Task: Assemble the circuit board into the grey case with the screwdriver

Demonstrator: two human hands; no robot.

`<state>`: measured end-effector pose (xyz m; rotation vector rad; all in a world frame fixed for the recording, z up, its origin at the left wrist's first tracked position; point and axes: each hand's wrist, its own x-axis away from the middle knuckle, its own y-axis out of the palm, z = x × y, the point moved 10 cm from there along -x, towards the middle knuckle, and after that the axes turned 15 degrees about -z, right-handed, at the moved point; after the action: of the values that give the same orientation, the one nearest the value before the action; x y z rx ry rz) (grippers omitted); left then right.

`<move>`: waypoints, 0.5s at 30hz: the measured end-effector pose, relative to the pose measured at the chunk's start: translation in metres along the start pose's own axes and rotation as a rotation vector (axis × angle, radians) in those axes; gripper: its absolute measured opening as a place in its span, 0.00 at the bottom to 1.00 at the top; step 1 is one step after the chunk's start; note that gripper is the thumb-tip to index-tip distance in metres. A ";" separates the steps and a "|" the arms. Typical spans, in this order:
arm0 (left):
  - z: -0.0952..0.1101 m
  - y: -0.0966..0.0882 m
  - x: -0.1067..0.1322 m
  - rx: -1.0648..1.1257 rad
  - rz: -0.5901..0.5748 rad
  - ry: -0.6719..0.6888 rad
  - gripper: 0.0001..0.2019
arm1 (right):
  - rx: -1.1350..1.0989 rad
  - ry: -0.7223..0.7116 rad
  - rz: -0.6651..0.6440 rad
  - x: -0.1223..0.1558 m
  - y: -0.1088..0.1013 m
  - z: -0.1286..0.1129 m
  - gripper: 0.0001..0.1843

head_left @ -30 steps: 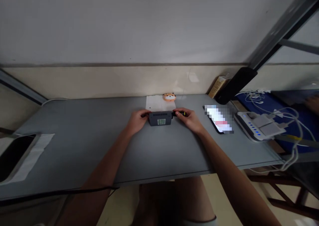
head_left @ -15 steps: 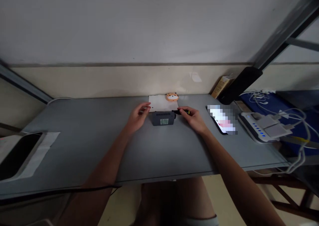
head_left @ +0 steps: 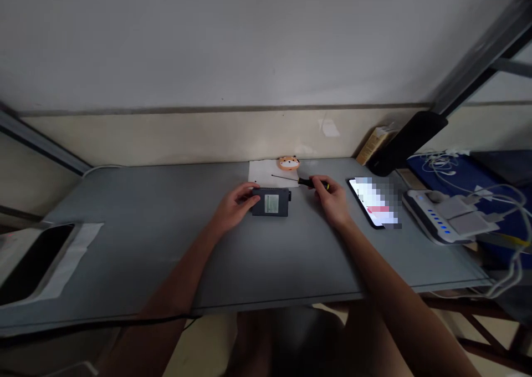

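A small dark box-shaped device (head_left: 260, 205) with a pale label lies on the grey desk in front of me. My left hand (head_left: 236, 205) grips its left end between thumb and fingers. In my right hand (head_left: 330, 197) is a screwdriver (head_left: 306, 182) with a black and yellow handle, its thin shaft pointing left over a sheet of white paper (head_left: 261, 172). The tip is behind the device and apart from it. A tiny dark speck rests on the paper near my left fingertips.
An orange animal-faced object (head_left: 288, 163) sits on the paper's far right. A lit phone (head_left: 374, 202) and a power strip (head_left: 436, 216) with white plugs and cables lie to the right. At left is a dark tablet-like slab (head_left: 37, 260). A wall closes off the back.
The device has tipped from showing its slotted side to showing more of its labelled face. My right hand has drawn right with the screwdriver, whose shaft now shows clear of the device.
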<state>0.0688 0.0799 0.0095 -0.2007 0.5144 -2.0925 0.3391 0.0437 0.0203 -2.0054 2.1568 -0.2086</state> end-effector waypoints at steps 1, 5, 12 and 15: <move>0.001 0.000 0.000 -0.030 0.005 0.000 0.16 | -0.005 0.005 0.003 0.000 0.000 0.000 0.31; 0.002 0.000 0.002 -0.139 0.028 -0.022 0.18 | -0.034 0.006 0.034 0.001 -0.003 0.001 0.31; -0.002 0.004 0.000 -0.222 -0.022 -0.046 0.19 | -0.062 -0.005 0.083 0.008 -0.009 0.000 0.27; 0.002 0.007 -0.002 -0.284 -0.049 0.009 0.17 | -0.064 0.012 0.087 0.011 -0.012 0.001 0.26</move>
<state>0.0762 0.0780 0.0084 -0.3711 0.8193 -2.0618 0.3505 0.0314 0.0213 -1.9430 2.2798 -0.1406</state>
